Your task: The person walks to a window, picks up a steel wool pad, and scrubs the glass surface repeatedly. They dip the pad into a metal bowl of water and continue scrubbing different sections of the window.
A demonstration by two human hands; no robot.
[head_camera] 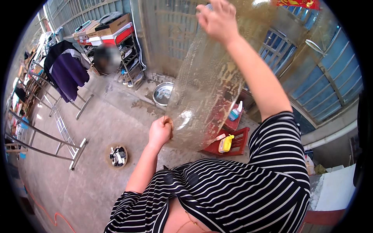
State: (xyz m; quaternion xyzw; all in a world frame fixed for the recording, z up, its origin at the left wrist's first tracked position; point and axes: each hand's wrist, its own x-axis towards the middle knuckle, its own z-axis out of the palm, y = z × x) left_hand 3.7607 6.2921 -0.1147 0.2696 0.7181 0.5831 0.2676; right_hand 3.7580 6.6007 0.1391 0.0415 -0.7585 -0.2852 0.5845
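A clear plastic curtain sheet [201,87], wet and streaked with yellowish stains, hangs before me. Its left edge is pinched in my left hand [161,129], near the lower end. High up on the sheet, my right hand [219,23] has its fingers curled around a small pale bluish thing [209,6]. Most of that thing is hidden, so I cannot tell what it is. Behind the sheet, a metal basin [158,93] with water in it stands on the ground, partly covered from view.
On a red wooden chair [240,142] stands a yellow bottle [225,144]; a blue spray bottle [234,112] is just beyond. A tub of clothes [118,156] sits on the concrete floor. Further left are a drying rack [62,125], hung garments [65,72] and a shoe rack [129,64].
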